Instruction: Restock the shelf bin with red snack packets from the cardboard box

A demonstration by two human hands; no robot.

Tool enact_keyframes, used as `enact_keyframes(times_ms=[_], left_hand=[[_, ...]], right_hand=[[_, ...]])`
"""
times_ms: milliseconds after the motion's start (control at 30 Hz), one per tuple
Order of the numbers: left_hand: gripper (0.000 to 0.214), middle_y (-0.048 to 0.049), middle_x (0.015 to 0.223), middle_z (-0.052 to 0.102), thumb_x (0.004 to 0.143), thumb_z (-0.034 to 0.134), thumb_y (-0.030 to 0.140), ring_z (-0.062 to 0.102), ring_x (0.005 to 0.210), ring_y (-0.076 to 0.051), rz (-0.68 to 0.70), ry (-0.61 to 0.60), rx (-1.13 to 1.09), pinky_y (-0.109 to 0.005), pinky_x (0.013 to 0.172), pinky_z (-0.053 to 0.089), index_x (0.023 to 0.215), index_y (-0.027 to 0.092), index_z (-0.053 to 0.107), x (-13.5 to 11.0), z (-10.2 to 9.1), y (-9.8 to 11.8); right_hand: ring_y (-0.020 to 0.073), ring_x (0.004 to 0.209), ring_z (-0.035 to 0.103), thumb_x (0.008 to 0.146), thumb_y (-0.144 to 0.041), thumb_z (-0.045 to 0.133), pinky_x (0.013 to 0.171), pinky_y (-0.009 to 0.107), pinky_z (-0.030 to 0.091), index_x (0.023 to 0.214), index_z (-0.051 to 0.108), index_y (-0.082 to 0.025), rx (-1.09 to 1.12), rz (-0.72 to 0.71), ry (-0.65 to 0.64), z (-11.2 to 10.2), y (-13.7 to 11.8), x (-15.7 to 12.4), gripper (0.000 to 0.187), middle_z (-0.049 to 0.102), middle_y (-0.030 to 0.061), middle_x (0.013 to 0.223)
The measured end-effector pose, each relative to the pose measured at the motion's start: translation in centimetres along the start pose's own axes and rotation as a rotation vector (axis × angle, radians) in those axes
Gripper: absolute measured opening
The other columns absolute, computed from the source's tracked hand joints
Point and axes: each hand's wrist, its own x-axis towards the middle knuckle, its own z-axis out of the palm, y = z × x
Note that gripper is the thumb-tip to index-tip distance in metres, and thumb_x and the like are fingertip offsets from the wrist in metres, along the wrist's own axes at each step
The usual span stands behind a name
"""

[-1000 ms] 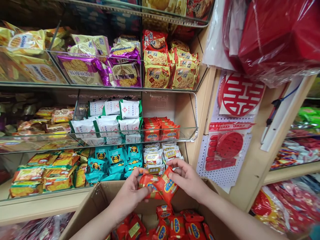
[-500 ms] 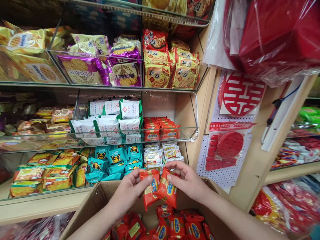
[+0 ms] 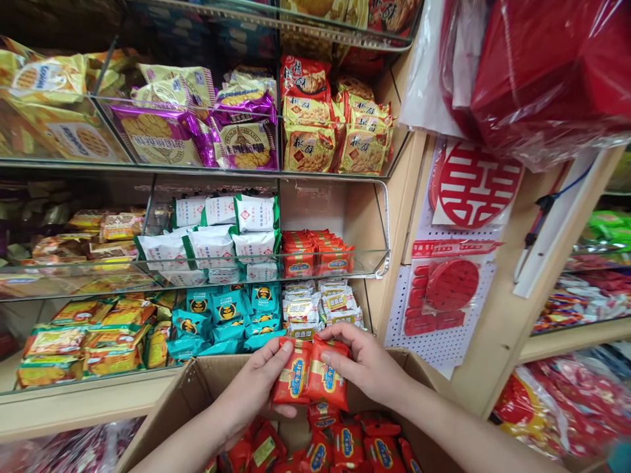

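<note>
My left hand (image 3: 263,374) grips a small red snack packet (image 3: 294,374) with a blue label, its thumb across the front. In my right hand (image 3: 362,364) is a matching red snack packet (image 3: 328,381), pinched near its upper right corner. The two packets stand side by side, labels toward me, their inner edges touching or overlapping. Both hands are above an open cardboard box (image 3: 172,407). Inside it lie several more of these red packets (image 3: 348,443).
Ahead, the middle glass-fronted shelf holds stacked red packets (image 3: 298,256) beside white-and-green packets (image 3: 256,246). Below are teal packets (image 3: 229,309) and white packets (image 3: 300,312). A wooden upright (image 3: 394,223) and red hanging decorations (image 3: 452,286) stand to the right.
The two packets have turned from tilted to nearly upright and lined up side by side. My left hand has shifted slightly, with its fingers moving down behind its packet.
</note>
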Motion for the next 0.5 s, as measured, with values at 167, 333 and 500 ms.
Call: enact_keyframes(times_ms=[167, 333, 500], left_hand=[[0.040, 0.0022, 0.084, 0.063, 0.067, 0.067, 0.028, 0.061, 0.064, -0.014, 0.062, -0.065, -0.037, -0.023, 0.048, 0.049, 0.099, 0.024, 0.044, 0.2, -0.3, 0.2], [0.045, -0.0028, 0.105, 0.061, 0.068, 0.066, 0.016, 0.061, 0.087, -0.017, 0.092, -0.182, -0.001, -0.028, 0.069, 0.049, 0.107, 0.025, 0.044, -0.3, -0.3, 0.2], [0.057, -0.0045, 0.109, 0.059, 0.062, 0.074, 0.019, 0.057, 0.098, -0.018, 0.186, -0.312, 0.006, -0.031, 0.085, 0.042, 0.110, 0.024, 0.043, 0.0, -0.3, -0.8]], right_hand=[[0.0154, 0.091, 0.054, 0.079, -0.032, 0.053, 0.082, 0.031, 0.043, 0.097, 0.055, -0.020, -0.003, -0.024, 0.024, -0.1, -0.1, 0.0, 0.021, 0.058, 0.0036, 0.098], [0.0150, 0.091, 0.053, 0.079, -0.028, 0.054, 0.082, 0.030, 0.041, 0.095, 0.054, -0.020, -0.069, -0.062, 0.062, 0.2, -0.6, -0.1, 0.018, 0.057, 0.0033, 0.097], [0.0134, 0.081, 0.050, 0.078, -0.021, 0.053, 0.074, 0.027, 0.042, 0.085, 0.050, -0.019, -0.156, -0.171, 0.092, 1.0, -0.9, -0.4, 0.008, 0.053, 0.0026, 0.085]])
